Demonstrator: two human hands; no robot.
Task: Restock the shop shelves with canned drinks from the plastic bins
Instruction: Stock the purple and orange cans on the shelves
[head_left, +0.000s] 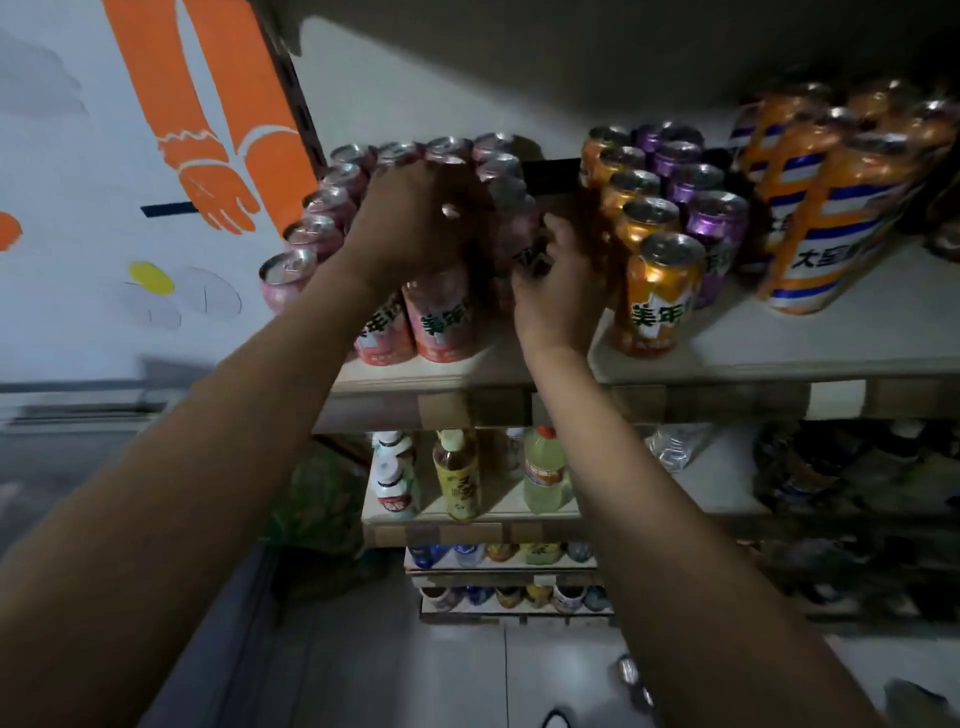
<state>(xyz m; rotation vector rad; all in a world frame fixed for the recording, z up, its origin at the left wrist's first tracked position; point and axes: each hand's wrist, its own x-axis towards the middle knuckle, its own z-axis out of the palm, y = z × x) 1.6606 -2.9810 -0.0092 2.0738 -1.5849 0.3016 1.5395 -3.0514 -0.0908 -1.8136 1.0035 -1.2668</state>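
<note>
On the upper shelf (779, 338), a block of cans (332, 208) stands left, two rows of cans (670, 208) run front to back right of it, and tall cans (831, 208) lean rightmost. The left hand (415, 223) lies over the block, the right hand (558, 291) between block and rows. On the lower shelf (441, 531) stand bottles (457, 478).

- Both bare forearms stretch up and forward, and the hands are near each other.
- The left arm comes in from 7 o'clock. The left hand (415, 223) shows its back, with the fingers curled over out of sight, so the grip is unclear.
- The right arm rises from 5 o'clock. The right hand (558, 291), at 4 o'clock of the left, curls round a dark object (531, 260).
</note>
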